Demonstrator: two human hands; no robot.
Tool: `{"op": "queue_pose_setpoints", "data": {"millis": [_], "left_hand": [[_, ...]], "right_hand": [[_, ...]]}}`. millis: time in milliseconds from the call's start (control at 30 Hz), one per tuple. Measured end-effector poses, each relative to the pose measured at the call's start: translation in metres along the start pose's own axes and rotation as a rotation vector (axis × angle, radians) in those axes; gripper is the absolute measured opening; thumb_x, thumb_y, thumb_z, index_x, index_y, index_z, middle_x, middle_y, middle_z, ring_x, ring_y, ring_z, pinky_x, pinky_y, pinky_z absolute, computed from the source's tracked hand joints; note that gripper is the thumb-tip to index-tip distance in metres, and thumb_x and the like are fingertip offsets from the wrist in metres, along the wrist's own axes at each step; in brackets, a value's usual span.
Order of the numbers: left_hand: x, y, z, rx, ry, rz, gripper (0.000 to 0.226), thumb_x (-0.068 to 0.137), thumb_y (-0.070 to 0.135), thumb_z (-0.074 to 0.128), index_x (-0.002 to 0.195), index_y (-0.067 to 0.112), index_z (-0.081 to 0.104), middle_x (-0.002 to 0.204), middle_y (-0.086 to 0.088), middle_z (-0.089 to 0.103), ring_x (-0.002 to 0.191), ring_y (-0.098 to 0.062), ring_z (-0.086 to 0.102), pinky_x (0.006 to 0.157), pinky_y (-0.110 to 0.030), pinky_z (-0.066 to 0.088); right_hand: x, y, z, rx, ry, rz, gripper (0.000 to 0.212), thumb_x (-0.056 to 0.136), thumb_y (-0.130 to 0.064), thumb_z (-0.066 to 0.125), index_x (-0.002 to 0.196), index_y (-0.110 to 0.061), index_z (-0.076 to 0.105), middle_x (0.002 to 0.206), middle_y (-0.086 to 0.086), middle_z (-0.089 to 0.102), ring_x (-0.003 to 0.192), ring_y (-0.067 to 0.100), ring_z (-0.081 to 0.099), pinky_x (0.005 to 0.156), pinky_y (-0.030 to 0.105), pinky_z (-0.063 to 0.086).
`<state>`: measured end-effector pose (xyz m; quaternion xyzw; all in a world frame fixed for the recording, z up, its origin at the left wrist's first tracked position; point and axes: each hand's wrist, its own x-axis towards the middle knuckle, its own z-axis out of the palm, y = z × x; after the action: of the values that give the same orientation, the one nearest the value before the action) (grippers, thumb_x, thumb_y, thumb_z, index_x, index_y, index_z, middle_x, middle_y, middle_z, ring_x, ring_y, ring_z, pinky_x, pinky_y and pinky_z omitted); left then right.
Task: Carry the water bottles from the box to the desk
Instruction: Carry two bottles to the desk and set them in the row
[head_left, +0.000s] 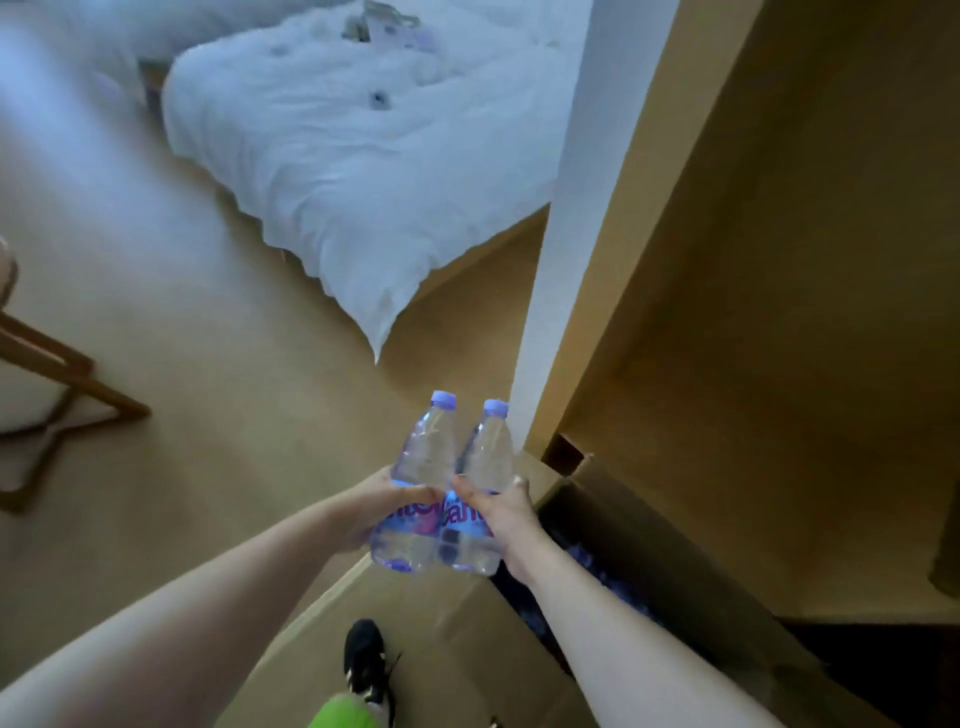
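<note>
Two clear water bottles with purple caps and blue-pink labels are held side by side in front of me, caps pointing away. My left hand (374, 506) grips the left bottle (423, 457) around its label. My right hand (501, 512) grips the right bottle (488, 457) the same way. Below and to the right stands the open cardboard box (467, 623), with more bottles (587, 564) dimly visible inside. The desk is not in view.
A bed with a rumpled white duvet (363, 156) fills the upper middle. A white wall corner (566, 234) and a brown wooden panel (779, 260) rise on the right. A wooden chair leg (67, 384) stands at the left. My black shoe (363, 657) is on the tan floor.
</note>
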<state>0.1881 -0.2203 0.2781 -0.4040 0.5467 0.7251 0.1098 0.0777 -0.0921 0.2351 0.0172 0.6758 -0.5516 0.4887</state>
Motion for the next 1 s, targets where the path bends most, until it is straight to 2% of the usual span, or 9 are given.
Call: {"op": "queue_pose_setpoints", "data": {"millis": [67,167,233,367,433,533,733,900,1000], "left_hand": [[-0.019,0.004,-0.029,-0.049,0.046,0.023,0.032,0.086,0.007,0.066,0.117,0.006,0.06,0.105,-0.017,0.07,0.084,-0.028,0.069,0.075,-0.036,0.058],[-0.044,0.004,-0.077,-0.106,0.135,0.05,0.045,0.075,0.016,0.076,0.117,0.009,0.063,0.11,-0.017,0.07,0.1,-0.035,0.067,0.091,-0.045,0.054],[-0.056,0.001,-0.111,-0.135,0.223,0.077,0.046,0.074,0.016,0.078,0.117,0.008,0.064,0.109,-0.018,0.07,0.101,-0.034,0.067,0.094,-0.046,0.052],[-0.075,-0.004,-0.194,-0.153,0.463,0.126,0.036,0.079,0.009,0.076,0.113,0.003,0.064,0.107,-0.018,0.07,0.101,-0.032,0.067,0.094,-0.044,0.052],[-0.085,-0.002,-0.237,-0.147,0.584,0.147,0.037,0.076,0.009,0.077,0.109,0.002,0.063,0.104,-0.018,0.07,0.099,-0.03,0.068,0.091,-0.041,0.052],[-0.1,0.004,-0.292,-0.194,0.745,0.168,0.046,0.072,0.012,0.08,0.108,0.004,0.054,0.101,-0.015,0.068,0.096,-0.028,0.067,0.083,-0.037,0.052],[-0.113,0.026,-0.383,-0.193,1.002,0.165,0.058,0.067,0.026,0.084,0.11,0.017,0.045,0.096,0.0,0.063,0.09,-0.02,0.063,0.081,-0.032,0.05],[-0.096,0.057,-0.445,-0.177,1.145,0.137,0.056,0.069,0.03,0.083,0.104,0.02,0.041,0.101,-0.002,0.062,0.087,-0.02,0.059,0.075,-0.03,0.044],[-0.074,0.085,-0.478,-0.182,1.241,0.108,0.055,0.069,0.031,0.081,0.104,0.018,0.04,0.105,-0.003,0.06,0.092,-0.025,0.06,0.08,-0.034,0.048]], "right_hand": [[0.003,-0.011,0.035,-0.083,0.023,-0.058,0.061,0.072,-0.029,0.085,0.116,-0.015,0.046,0.109,0.009,0.068,0.093,0.025,0.07,0.075,0.042,0.059],[0.006,-0.023,0.096,-0.187,0.019,-0.145,0.06,0.074,-0.022,0.084,0.119,-0.008,0.047,0.113,0.009,0.066,0.103,0.027,0.065,0.093,0.045,0.052],[0.008,-0.028,0.139,-0.299,0.04,-0.18,0.063,0.073,-0.028,0.084,0.119,-0.012,0.043,0.11,0.003,0.064,0.101,0.024,0.063,0.091,0.04,0.051],[0.013,-0.042,0.238,-0.441,0.021,-0.282,0.062,0.07,-0.037,0.082,0.113,-0.025,0.038,0.097,-0.01,0.063,0.081,0.011,0.061,0.065,0.026,0.043],[0.014,-0.053,0.286,-0.482,0.013,-0.314,0.061,0.07,-0.041,0.079,0.112,-0.029,0.036,0.091,-0.015,0.061,0.075,0.004,0.058,0.06,0.024,0.04],[0.015,-0.069,0.347,-0.552,0.02,-0.4,0.06,0.07,-0.042,0.077,0.112,-0.03,0.036,0.092,-0.014,0.061,0.075,0.006,0.058,0.063,0.028,0.043],[0.027,-0.108,0.44,-0.695,-0.076,-0.575,0.077,0.074,-0.038,0.079,0.135,-0.017,0.036,0.122,-0.003,0.053,0.103,0.017,0.059,0.086,0.039,0.053],[0.062,-0.149,0.504,-0.688,-0.105,-0.654,0.073,0.074,-0.036,0.079,0.13,-0.014,0.039,0.122,0.003,0.053,0.103,0.021,0.06,0.087,0.042,0.053],[0.099,-0.179,0.537,-0.682,-0.126,-0.684,0.074,0.075,-0.036,0.079,0.132,-0.013,0.038,0.124,0.003,0.051,0.107,0.022,0.058,0.09,0.042,0.052]]}}
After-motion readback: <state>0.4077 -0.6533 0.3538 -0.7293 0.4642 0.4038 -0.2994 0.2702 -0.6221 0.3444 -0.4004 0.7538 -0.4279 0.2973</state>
